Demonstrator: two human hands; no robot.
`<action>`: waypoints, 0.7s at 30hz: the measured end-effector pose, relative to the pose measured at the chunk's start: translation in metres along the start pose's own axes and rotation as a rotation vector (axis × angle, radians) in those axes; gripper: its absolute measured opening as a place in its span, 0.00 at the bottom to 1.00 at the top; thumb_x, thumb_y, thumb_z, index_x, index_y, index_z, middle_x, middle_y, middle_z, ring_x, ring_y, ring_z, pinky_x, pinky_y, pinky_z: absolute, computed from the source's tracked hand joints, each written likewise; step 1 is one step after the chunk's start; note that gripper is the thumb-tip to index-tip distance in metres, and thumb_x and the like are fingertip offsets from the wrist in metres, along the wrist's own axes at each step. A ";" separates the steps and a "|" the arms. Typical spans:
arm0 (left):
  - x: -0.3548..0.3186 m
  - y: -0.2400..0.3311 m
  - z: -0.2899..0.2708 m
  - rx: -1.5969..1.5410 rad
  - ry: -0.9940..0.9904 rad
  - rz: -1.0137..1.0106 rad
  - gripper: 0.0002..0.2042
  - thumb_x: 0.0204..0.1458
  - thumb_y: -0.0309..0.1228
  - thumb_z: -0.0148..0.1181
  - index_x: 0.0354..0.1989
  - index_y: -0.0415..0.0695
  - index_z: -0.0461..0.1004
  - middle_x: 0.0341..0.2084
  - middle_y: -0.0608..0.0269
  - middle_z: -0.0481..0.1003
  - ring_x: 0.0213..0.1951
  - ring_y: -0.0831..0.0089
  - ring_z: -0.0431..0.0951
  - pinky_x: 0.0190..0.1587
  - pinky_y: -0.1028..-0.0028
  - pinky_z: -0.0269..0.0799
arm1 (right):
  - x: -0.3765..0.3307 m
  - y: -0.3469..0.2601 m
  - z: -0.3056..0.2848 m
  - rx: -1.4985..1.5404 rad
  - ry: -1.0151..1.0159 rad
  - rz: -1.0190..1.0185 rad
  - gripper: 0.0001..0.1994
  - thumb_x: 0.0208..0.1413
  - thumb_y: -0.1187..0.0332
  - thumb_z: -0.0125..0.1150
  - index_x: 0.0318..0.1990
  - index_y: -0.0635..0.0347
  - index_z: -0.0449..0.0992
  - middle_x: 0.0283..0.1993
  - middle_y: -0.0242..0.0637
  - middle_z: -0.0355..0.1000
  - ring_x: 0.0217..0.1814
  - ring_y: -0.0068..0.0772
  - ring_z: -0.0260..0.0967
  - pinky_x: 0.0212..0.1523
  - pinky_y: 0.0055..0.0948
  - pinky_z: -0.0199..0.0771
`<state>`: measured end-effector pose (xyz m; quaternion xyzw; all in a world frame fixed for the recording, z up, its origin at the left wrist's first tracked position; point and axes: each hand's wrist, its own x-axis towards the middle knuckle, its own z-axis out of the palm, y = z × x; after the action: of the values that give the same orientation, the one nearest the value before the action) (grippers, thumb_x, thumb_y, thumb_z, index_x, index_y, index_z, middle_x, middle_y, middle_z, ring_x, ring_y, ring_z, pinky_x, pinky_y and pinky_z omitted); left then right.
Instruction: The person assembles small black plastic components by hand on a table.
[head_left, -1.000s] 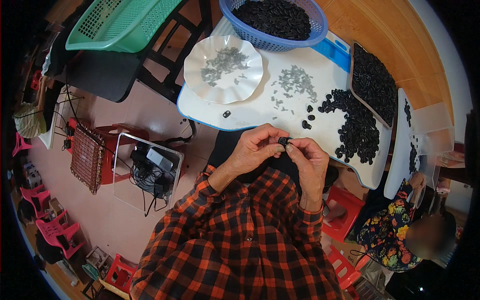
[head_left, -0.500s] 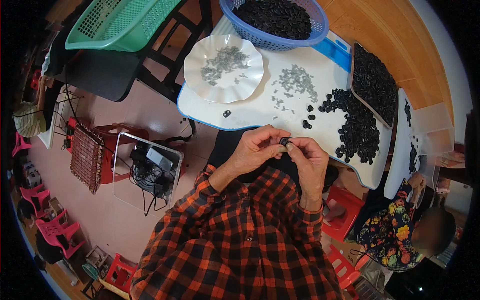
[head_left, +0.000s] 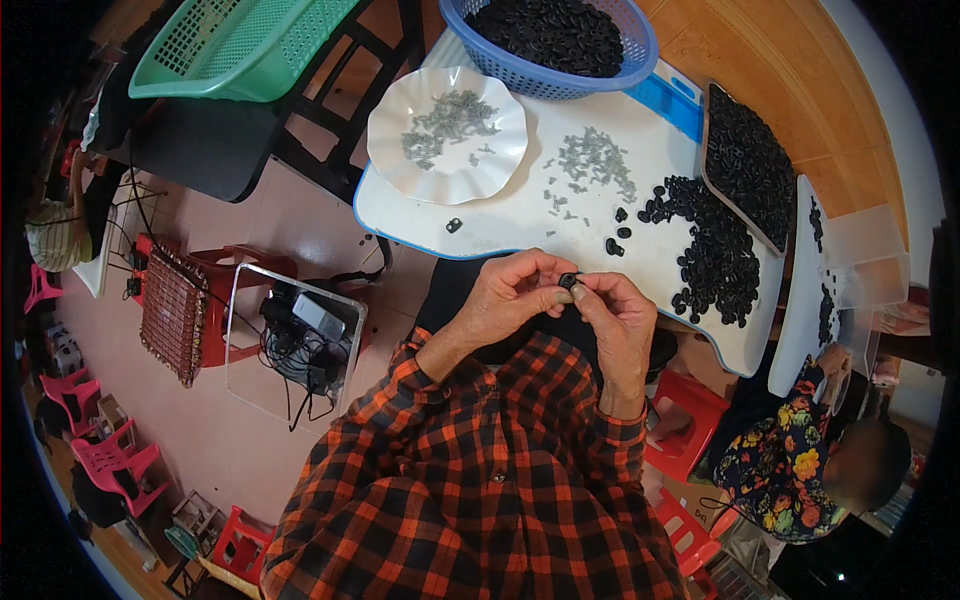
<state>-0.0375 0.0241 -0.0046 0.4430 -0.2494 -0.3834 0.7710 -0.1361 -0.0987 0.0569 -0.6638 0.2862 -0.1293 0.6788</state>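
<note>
At centre frame, just below the white table edge, the left hand and right hand stay pressed together, fingertips pinching one small black part. Position matches a second ago; fitting evidently continues. At right, the loose black pile lies unchanged.

Green basket; pink stools; clear box.

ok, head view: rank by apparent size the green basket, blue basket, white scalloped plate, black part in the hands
1. Green basket, though the frame edge cuts it off.
2. Blue basket and white scalloped plate: look alike, not ranked.
3. Black part, pinched between both hands, by far smallest.
</note>
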 end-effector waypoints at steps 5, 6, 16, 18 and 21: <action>0.001 0.001 0.000 0.025 0.000 0.012 0.11 0.55 0.22 0.55 0.46 0.34 0.71 0.32 0.64 0.75 0.30 0.82 0.75 0.34 0.83 0.75 | 0.001 -0.001 -0.002 -0.012 -0.004 0.015 0.06 0.52 0.79 0.59 0.38 0.70 0.76 0.34 0.33 0.74 0.35 0.17 0.69 0.38 0.15 0.69; 0.001 0.001 0.000 0.027 -0.004 0.008 0.11 0.55 0.22 0.55 0.46 0.34 0.71 0.32 0.63 0.75 0.30 0.82 0.75 0.34 0.82 0.75 | 0.001 0.000 -0.002 -0.003 -0.007 0.011 0.06 0.52 0.80 0.59 0.38 0.70 0.76 0.34 0.34 0.74 0.35 0.17 0.69 0.38 0.15 0.69; 0.000 0.000 -0.002 -0.070 -0.003 -0.032 0.12 0.54 0.19 0.55 0.47 0.33 0.71 0.32 0.60 0.76 0.31 0.80 0.77 0.34 0.81 0.76 | 0.000 0.000 -0.002 0.018 -0.036 -0.016 0.05 0.52 0.81 0.59 0.37 0.70 0.76 0.35 0.36 0.75 0.36 0.18 0.70 0.39 0.16 0.71; -0.001 -0.001 -0.006 -0.056 -0.025 -0.034 0.12 0.53 0.19 0.55 0.47 0.34 0.71 0.34 0.59 0.75 0.33 0.78 0.77 0.35 0.79 0.77 | 0.001 -0.001 -0.003 0.004 -0.041 -0.013 0.05 0.52 0.81 0.59 0.36 0.70 0.76 0.35 0.36 0.75 0.36 0.18 0.70 0.39 0.16 0.71; 0.000 0.000 -0.004 -0.044 -0.034 -0.007 0.12 0.53 0.20 0.56 0.47 0.34 0.71 0.35 0.59 0.75 0.33 0.78 0.77 0.35 0.80 0.77 | 0.001 -0.001 -0.004 -0.012 -0.049 -0.006 0.05 0.52 0.81 0.59 0.36 0.70 0.76 0.35 0.35 0.75 0.36 0.18 0.70 0.39 0.16 0.71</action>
<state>-0.0344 0.0263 -0.0065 0.4201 -0.2525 -0.3988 0.7751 -0.1372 -0.1023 0.0579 -0.6717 0.2681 -0.1133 0.6813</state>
